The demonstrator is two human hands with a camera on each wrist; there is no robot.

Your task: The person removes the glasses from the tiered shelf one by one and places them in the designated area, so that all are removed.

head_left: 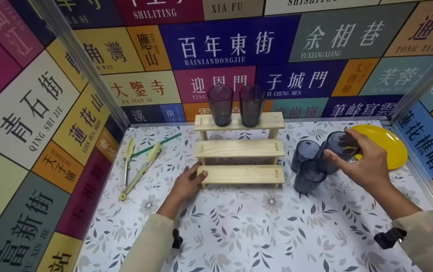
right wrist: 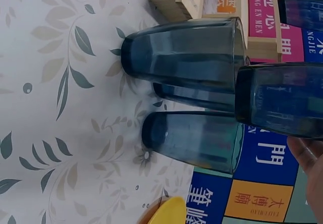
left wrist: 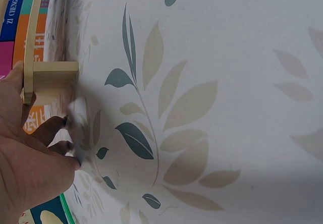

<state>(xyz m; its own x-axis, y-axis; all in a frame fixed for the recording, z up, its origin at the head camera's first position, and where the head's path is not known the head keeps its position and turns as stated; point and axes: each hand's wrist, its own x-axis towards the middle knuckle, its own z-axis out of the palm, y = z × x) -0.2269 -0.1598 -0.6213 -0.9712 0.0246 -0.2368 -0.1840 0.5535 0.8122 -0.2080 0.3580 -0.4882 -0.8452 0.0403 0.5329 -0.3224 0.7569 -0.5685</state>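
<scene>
Gripping one glass (head_left: 334,148) between my right hand's (head_left: 369,162) thumb and fingers, I hold it just above three standing glasses (head_left: 310,181); my left hand (head_left: 187,184) pinches the rack's (head_left: 241,174) lowest step at its left end.

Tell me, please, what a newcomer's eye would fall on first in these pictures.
Likely the multicoloured rectangular panels rising behind the white leaf-patterned table. Next, two dark translucent tumblers atop the pale wooden three-tier rack in the middle. At the right, the right hand holds a blue-grey translucent tumbler near a bright yellow rounded plate.
</scene>
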